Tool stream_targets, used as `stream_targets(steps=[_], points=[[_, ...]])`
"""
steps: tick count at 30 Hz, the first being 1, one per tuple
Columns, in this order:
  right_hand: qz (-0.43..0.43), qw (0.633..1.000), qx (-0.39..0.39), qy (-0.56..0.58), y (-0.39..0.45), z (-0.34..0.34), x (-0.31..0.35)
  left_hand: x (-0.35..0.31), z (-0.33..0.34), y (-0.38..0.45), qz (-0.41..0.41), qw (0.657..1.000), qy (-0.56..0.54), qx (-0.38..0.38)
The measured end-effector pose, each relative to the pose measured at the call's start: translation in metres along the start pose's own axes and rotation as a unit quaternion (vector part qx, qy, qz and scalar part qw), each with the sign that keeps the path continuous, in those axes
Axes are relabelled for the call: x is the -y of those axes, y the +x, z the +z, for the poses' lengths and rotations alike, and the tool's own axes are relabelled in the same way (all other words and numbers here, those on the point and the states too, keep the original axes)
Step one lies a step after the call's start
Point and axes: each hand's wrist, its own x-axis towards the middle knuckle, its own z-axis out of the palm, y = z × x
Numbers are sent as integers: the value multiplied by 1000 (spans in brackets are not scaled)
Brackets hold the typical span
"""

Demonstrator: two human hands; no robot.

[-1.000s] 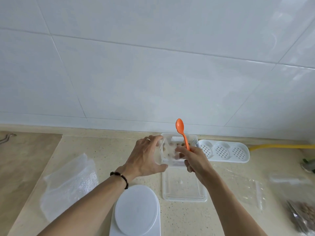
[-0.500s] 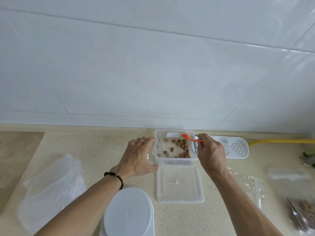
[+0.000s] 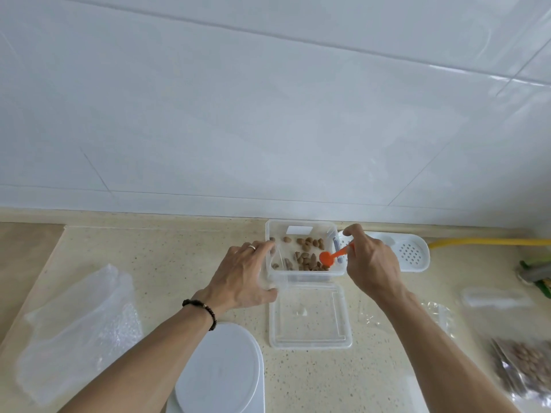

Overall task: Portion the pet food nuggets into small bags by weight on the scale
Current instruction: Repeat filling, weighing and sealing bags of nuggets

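Fingers of our right hand (image 3: 371, 265) pinch the handle of the orange spoon (image 3: 333, 256), whose bowl reaches leftward from them down into the clear container (image 3: 304, 277) and sits among the brown nuggets (image 3: 308, 259) by its right wall. Fingers of our left hand (image 3: 246, 275) are curled around the container's left wall, fingertips over its rim and thumb against the near left corner, so the box sits between our two hands. A ring shows on one left finger and a dark bead bracelet (image 3: 202, 308) circles that wrist.

Just nearer to us than the right fingers lies the clear lid (image 3: 310, 315), flat on the speckled counter (image 3: 167, 257) and touching the container's front edge. Below the left wrist, towards us, sits the white scale (image 3: 219, 371), its round platform bare. Well to the left of the left fingers lies a sheet of bubble wrap (image 3: 80, 329). Just beyond the right fingers, to their right, rests a white perforated tray (image 3: 413, 253), partly hidden by the hand. Farther right lie small clear bags (image 3: 438, 315), and at the frame's lower right corner a filled bag of nuggets (image 3: 524, 368), blurred.
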Motion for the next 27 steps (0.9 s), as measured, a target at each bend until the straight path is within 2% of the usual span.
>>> stream_targets(steps=[6,9,17,21,27], points=[[125,984,12,126,-7,11,2,2,-2,1,3,1000,6,7],[197,954,66,218,-8,10,6,2,0,2,2,1000,16,9],[291,870,131,377,-10,29,25,2,-2,4,6,1000,16,11],[328,829,125,434,-10,32,28,1,-5,5,5,1000,24,20],[381,783,72,486,-9,29,22,0,-9,9,-11,1000,12,19]])
